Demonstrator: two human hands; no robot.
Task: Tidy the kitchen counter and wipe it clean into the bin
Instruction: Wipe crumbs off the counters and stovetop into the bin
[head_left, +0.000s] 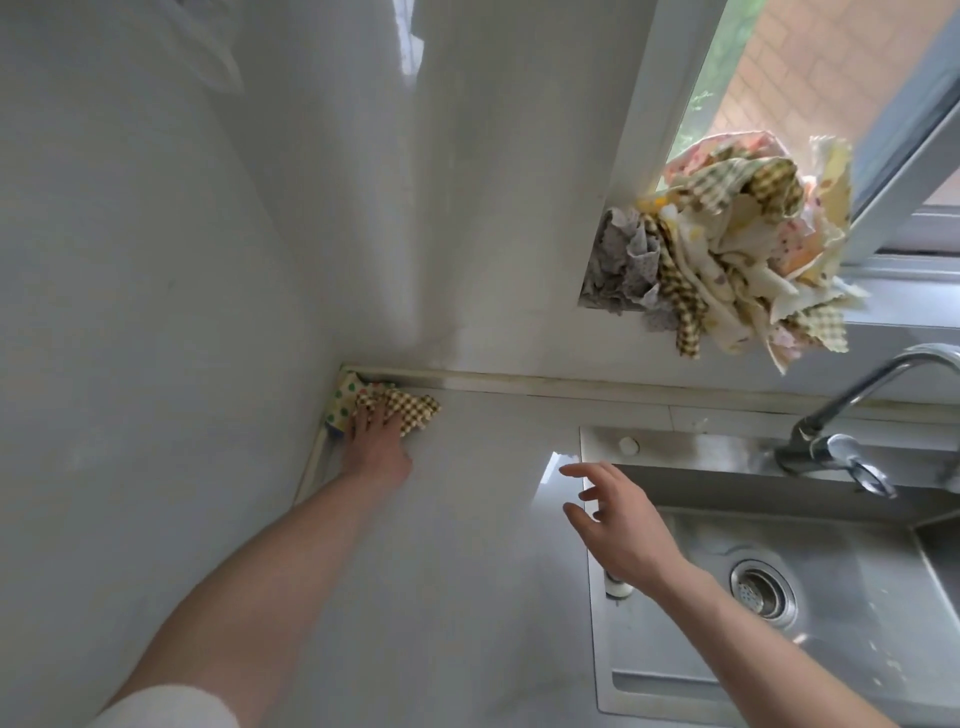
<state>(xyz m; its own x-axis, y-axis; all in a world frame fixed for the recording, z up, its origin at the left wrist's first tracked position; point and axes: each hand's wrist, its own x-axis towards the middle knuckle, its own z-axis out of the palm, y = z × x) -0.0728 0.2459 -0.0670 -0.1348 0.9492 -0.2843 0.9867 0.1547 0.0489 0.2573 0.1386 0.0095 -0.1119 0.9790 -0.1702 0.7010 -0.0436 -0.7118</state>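
Landmark: the steel sink. Nearest, the right hand hovers over the sink's left rim, fingers spread and relaxed, holding nothing. The smooth, pale, glossy counter lies left of the sink. Farther left, in the counter's back corner, the left hand presses flat on 1 checked cloth. Judgement: the cloth is light, limp and easily bunched, best held under a flat palm. Beyond the sink, rags are heaped on the window ledge.
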